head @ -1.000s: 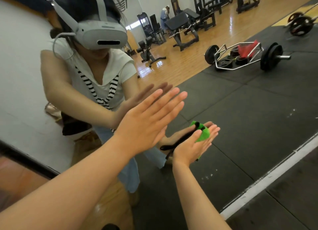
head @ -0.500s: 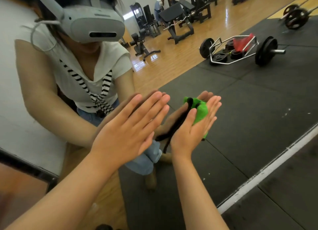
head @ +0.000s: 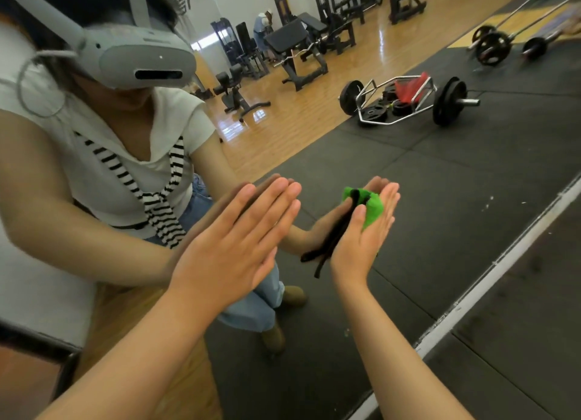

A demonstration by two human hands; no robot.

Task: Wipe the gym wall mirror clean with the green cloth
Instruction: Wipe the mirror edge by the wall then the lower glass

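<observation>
The right hand (head: 361, 240) slides the crumpled green cloth (head: 372, 208) up the gym wall mirror (head: 471, 199), level now with the left hand (head: 232, 246) fingertips.

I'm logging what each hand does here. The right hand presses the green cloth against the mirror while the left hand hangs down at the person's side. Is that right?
Not quite. The left hand does not hang down: the head view shows it raised, flat against the mirror with fingers straight. The right hand does press the green cloth against the mirror.
</observation>
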